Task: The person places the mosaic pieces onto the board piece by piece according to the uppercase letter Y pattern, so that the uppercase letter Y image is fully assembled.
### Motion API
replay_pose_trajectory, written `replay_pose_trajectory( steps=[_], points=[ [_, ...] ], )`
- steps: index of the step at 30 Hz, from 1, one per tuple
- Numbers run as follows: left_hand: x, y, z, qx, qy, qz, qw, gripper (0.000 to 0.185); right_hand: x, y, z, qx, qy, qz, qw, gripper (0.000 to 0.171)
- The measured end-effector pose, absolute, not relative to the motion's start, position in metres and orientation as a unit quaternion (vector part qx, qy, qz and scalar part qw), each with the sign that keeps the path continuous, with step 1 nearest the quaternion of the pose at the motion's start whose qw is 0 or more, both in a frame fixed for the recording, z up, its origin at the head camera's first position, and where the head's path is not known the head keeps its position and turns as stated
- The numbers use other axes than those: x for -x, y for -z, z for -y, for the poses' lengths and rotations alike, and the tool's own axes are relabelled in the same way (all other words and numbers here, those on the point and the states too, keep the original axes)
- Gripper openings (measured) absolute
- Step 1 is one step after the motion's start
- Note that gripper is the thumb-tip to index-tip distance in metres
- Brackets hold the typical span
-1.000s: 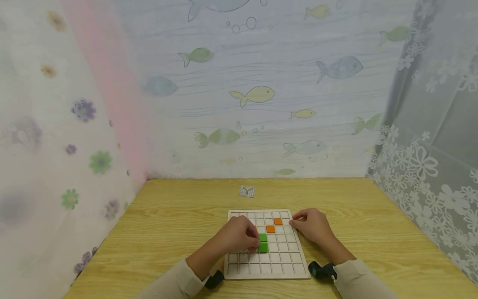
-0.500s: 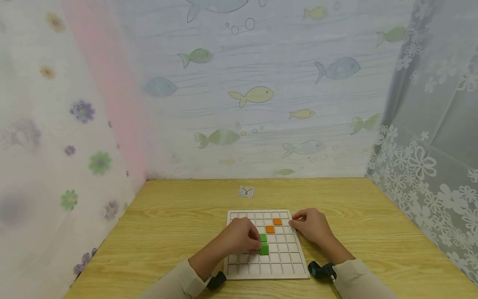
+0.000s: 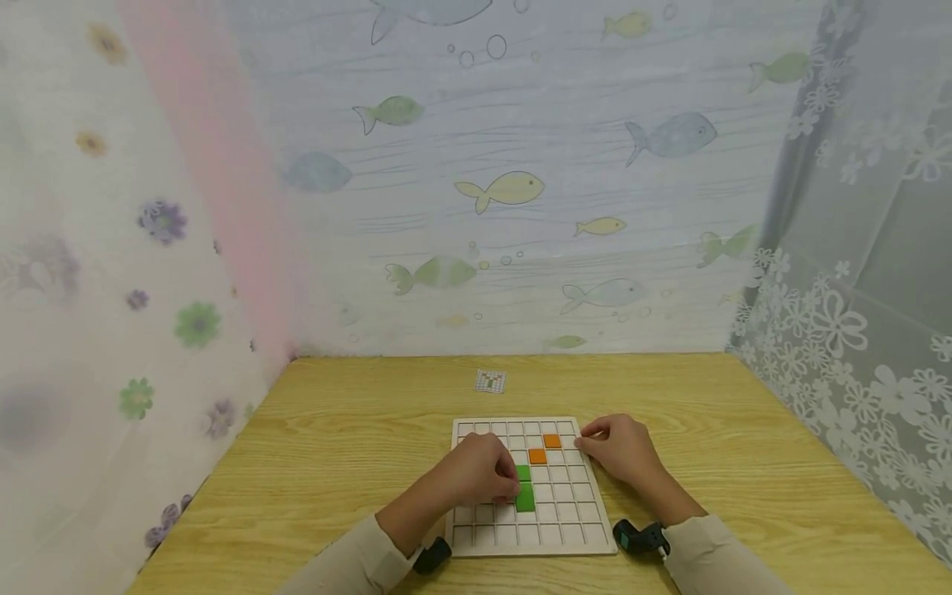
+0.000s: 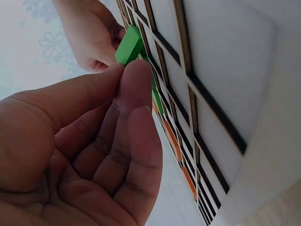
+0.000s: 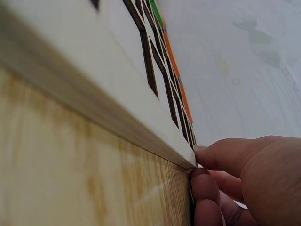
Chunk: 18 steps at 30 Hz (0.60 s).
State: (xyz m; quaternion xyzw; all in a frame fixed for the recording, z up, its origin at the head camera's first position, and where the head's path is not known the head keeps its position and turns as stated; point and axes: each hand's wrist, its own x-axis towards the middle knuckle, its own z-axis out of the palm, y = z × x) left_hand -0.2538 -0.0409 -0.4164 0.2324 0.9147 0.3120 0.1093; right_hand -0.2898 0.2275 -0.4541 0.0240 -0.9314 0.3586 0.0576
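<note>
My left hand (image 3: 483,469) pinches a green square tile (image 4: 129,46) between thumb and fingertips, tilted on edge close over the white grid board (image 3: 568,537). Just beyond it, another green tile (image 3: 524,473) lies in a cell. Two orange tiles (image 3: 537,456) sit diagonally in cells farther back and to the right. On the board's right side, my right hand (image 3: 623,448) grips the edge; the right wrist view shows its thumb (image 5: 214,153) on the top rim and the fingers curled against the side below. My left hand hides part of the board's left half.
A small card (image 3: 491,381) printed with a coloured grid pattern lies on the wooden table (image 3: 357,405) behind the board. Dark wrist devices (image 3: 641,537) are on both forearms. A fish-printed curtain (image 3: 521,248) stands at the table's back edge.
My left hand has shifted slightly right, and the green tile it pinches has tilted up from lying nearly flat. An orange tile once partly visible beside that hand is now hidden. My right hand keeps its place.
</note>
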Motion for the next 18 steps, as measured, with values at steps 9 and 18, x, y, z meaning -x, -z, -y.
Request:
replay_pose_trajectory(
  steps=[9,18],
  points=[
    [0.2525,0.4166,0.0411,-0.261,-0.297,-0.912,0.109,0.019,0.2898,0.4542,-0.2274,-0.025,-0.358,0.931,0.058,0.017],
    [0.2509,0.4157,0.0413,-0.264,-0.298,-0.909,0.122,0.019,0.2893,0.4535,-0.2272,-0.025,-0.356,0.932,0.057,0.017]
  ],
)
